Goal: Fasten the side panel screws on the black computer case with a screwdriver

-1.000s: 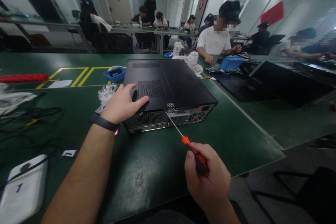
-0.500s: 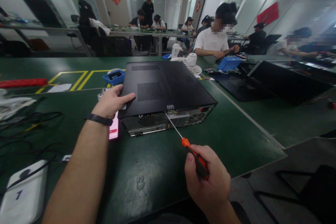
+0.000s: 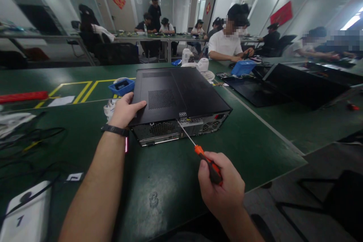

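Seen from the head view, gripping a screwdriver [image 3: 199, 150] in the right hand [image 3: 222, 181], with fingers curled round its orange-and-black handle and thumb pressed along it. Pointing the slim shaft up and away, with its tip at the rear edge of a black computer case [image 3: 195, 90], near the middle; too small to tell what meets the tip. Bracing the case's near left corner with the left hand [image 3: 124, 111], open, with thumb laid out on the top cover and the other fingers apart from it, partly hidden by the side. Wearing a black band [image 3: 115, 129] on the left wrist.

Beyond the left hand, holding something dark in a small blue bin [image 3: 121, 90]. Farther right, near a person in a white shirt [image 3: 225, 43], standing on the counter, a blue box [image 3: 243, 67] with contents hard to make out.

Lying flat on the green counter [image 3: 159, 162], the case, with black cables [image 3: 34, 136] and a white device [image 3: 27, 211] marked "1" to the left. Behind, seated people at desks, glass partitions and red wall decorations [image 3: 119, 0].
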The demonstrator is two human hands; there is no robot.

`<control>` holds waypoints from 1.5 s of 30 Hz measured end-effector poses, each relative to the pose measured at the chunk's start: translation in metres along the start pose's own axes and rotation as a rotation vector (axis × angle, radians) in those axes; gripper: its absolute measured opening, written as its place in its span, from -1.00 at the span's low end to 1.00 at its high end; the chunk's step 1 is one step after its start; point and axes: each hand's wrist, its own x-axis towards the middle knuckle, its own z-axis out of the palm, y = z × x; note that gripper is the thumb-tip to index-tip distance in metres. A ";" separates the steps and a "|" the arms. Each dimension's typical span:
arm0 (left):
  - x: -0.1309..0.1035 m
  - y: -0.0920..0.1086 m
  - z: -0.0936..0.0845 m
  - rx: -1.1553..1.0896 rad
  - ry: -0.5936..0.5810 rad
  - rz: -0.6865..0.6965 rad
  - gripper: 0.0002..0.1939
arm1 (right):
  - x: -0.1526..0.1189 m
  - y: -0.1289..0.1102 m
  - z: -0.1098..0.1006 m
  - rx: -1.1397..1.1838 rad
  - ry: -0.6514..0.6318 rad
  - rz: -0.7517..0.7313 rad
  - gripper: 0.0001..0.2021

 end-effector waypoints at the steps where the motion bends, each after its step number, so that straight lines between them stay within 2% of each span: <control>1: 0.002 0.000 0.002 0.008 0.006 -0.002 -0.44 | 0.000 0.000 0.000 -0.004 0.001 0.002 -0.85; 12: 0.007 -0.002 0.010 0.021 -0.003 0.018 -0.50 | 0.002 -0.003 0.002 -0.062 0.008 0.016 -0.82; 16: 0.002 -0.003 0.005 0.056 -0.035 0.051 -0.44 | 0.002 -0.006 0.000 -0.092 -0.025 0.003 -0.80; 19: -0.007 0.005 -0.002 0.192 -0.007 0.102 -0.39 | 0.002 -0.007 -0.002 -0.104 -0.030 0.020 -0.79; 21: -0.017 0.015 -0.006 0.431 0.055 0.198 -0.36 | 0.002 -0.006 -0.003 -0.096 -0.024 0.014 -0.78; 25: -0.045 0.038 -0.003 0.583 0.024 0.462 -0.47 | 0.005 -0.006 -0.002 -0.065 -0.003 -0.027 -0.77; 29: -0.068 0.043 0.012 0.624 -0.248 0.653 -0.49 | 0.011 -0.008 0.000 -0.080 0.034 -0.013 -0.83; 32: -0.075 0.036 0.025 0.712 -0.381 0.728 -0.44 | 0.015 -0.009 0.001 -0.094 0.068 -0.022 -0.88; 36: -0.079 0.027 0.039 0.887 -0.358 0.764 -0.46 | 0.015 -0.010 0.000 -0.086 0.077 0.008 -0.90; 39: -0.083 0.024 0.044 0.946 -0.303 0.814 -0.49 | 0.009 -0.010 0.003 -0.063 0.091 0.020 -0.84; 45: -0.087 0.020 0.046 0.937 -0.250 0.858 -0.52 | -0.003 -0.007 0.014 -0.015 0.138 -0.088 -0.79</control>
